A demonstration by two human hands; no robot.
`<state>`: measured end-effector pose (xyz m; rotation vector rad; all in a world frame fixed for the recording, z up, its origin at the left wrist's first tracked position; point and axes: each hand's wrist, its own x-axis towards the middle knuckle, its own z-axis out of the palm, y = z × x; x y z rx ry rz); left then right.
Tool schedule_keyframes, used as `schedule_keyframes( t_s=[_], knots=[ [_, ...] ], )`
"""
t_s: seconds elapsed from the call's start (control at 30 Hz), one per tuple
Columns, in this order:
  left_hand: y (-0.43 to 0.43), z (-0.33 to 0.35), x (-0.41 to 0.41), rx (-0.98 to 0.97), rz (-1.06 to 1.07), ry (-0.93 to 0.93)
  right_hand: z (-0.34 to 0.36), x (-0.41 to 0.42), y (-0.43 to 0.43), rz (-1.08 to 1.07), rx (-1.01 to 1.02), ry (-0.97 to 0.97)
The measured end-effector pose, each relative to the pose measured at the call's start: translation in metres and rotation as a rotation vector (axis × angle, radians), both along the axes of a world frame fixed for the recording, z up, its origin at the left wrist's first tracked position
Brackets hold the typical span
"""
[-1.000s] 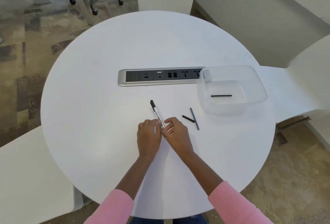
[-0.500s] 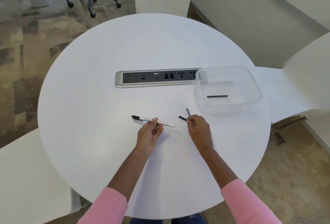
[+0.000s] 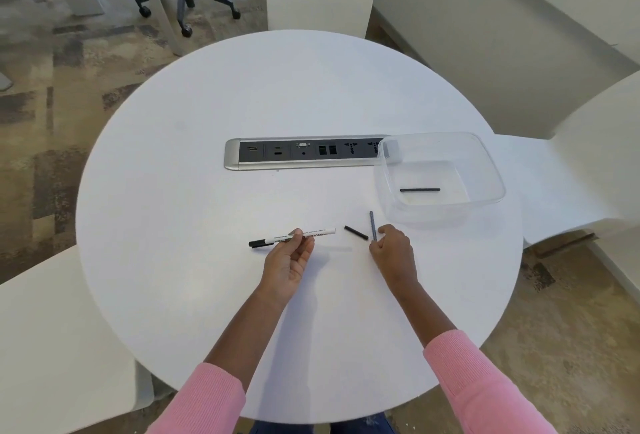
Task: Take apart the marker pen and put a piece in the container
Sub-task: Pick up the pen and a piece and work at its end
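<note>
In the head view, the left hand (image 3: 289,258) holds the marker pen (image 3: 292,237) above the round white table (image 3: 207,191). The thumb and the first fingers are closed lightly around the middle of the white barrel; the other fingers are loosely curled. The pen lies almost level, its black cap pointing to the person's left and its open end pointing to the right.

The right hand (image 3: 391,248) rests on the table near the clear container (image 3: 491,170). Its fingertips are pinched together at the near end of a thin grey rod (image 3: 372,224), which lies on the table and points away from the person. I cannot tell if the rod is already lifted or only touched. Just beside it, to the left, lies a short black piece (image 3: 356,232), free on the table. The container stands at the right end of the silver power strip (image 3: 301,153), and it already has one thin black stick (image 3: 419,189) on its bottom.

The step in hand seems to be picking up the grey rod to bring it to the container. To do this well, I think the fingers should pinch the rod firmly, because it is thin and may roll. Then the hand should rise over the near wall of the container and release low inside. The left hand should keep the pen level, so nothing falls out from its open end.
</note>
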<state>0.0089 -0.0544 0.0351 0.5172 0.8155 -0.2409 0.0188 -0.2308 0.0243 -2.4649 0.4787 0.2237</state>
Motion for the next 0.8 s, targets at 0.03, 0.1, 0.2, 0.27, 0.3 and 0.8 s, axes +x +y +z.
schedule_keyframes(
  t_s=[0.03,0.1,0.2,0.27,0.3,0.8],
  knots=[
    [0.0,0.001,0.0,-0.007,0.003,0.002,0.001,0.001,-0.001,-0.01,0.007,0.01],
    [-0.001,0.004,-0.001,-0.021,0.007,0.01,0.006,0.001,-0.004,-0.065,0.082,-0.004],
    [-0.003,0.006,-0.003,-0.036,0.015,0.025,0.018,0.001,-0.002,-0.182,0.414,-0.034],
    [-0.005,0.008,-0.004,-0.045,0.019,0.035,0.028,0.001,0.004,-0.233,0.715,-0.036],
    [-0.007,0.008,-0.004,-0.051,0.021,0.039,0.032,0.0,0.008,-0.247,0.842,-0.044],
    [-0.017,0.017,-0.003,-0.119,0.074,0.056,0.049,-0.007,0.033,-0.229,1.2,-0.163]
  ],
)
